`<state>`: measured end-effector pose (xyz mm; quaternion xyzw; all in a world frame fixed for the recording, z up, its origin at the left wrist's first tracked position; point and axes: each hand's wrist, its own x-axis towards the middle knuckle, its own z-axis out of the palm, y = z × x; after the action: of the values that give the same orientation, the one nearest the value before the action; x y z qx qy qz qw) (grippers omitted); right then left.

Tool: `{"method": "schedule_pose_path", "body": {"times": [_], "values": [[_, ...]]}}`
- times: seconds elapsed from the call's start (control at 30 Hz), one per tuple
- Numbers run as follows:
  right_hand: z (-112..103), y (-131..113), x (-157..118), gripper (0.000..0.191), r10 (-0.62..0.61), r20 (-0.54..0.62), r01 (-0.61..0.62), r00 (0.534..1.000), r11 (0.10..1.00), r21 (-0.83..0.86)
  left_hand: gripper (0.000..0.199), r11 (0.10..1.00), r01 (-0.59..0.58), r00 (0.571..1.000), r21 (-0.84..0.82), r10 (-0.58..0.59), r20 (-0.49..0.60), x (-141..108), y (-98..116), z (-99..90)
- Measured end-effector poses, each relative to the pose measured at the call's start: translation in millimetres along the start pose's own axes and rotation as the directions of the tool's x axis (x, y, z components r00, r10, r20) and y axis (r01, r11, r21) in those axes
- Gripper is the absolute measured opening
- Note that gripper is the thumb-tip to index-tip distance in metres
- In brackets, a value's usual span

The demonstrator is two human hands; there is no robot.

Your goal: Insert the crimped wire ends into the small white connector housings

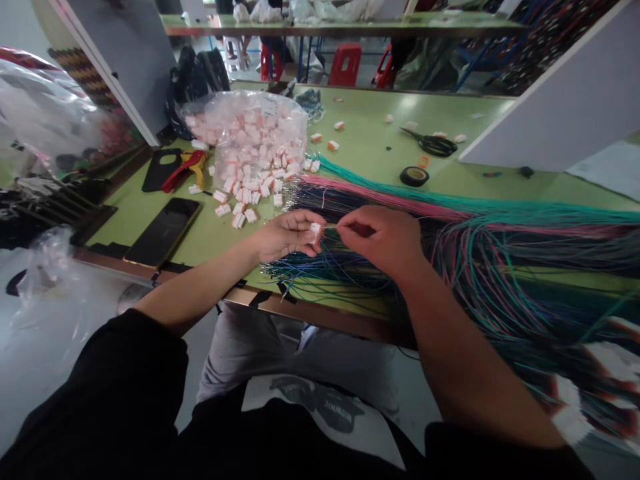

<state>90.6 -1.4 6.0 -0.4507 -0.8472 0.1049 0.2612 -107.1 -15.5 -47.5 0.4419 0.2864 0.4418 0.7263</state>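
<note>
My left hand (287, 237) pinches a small white and orange connector housing (315, 232) between thumb and fingers. Close on its right, my right hand (383, 237) is closed in a pinch on a thin wire (331, 227) that reaches toward the housing. Whether the wire's end sits inside the housing I cannot tell. Beneath and behind both hands lie bundles of pink wires (380, 197), green wires (425, 197) and dark wires, their metal-tipped ends pointing left. Loose housings (245, 193) spill from a clear plastic bag (270, 120) beyond my left hand.
On the green table (370, 147) lie a phone (163, 230), red and yellow pliers (187, 172), black tape (414, 175) and scissors (435, 143). White panels (550, 100) stand on both sides. Wires with housings attached (570, 407) hang at the lower right.
</note>
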Motion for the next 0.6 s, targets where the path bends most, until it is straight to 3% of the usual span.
{"method": "schedule_pose_path", "body": {"times": [0.33, 0.6], "values": [[-1.1, -3.4, -0.7, 0.017, 0.004, 0.039, 0.000, 0.999, 0.995, -0.095, 0.029, 0.996, 0.027, 0.998, 0.079, -0.022, -0.062, -0.8, -1.0, -0.7], [1.8, -9.9, -3.0, 0.019, -0.040, 0.051, 0.051, 0.998, 0.971, -0.233, 0.034, 0.996, 0.038, 0.995, 0.077, -0.031, -0.091, -0.6, -1.1, 0.4]]}}
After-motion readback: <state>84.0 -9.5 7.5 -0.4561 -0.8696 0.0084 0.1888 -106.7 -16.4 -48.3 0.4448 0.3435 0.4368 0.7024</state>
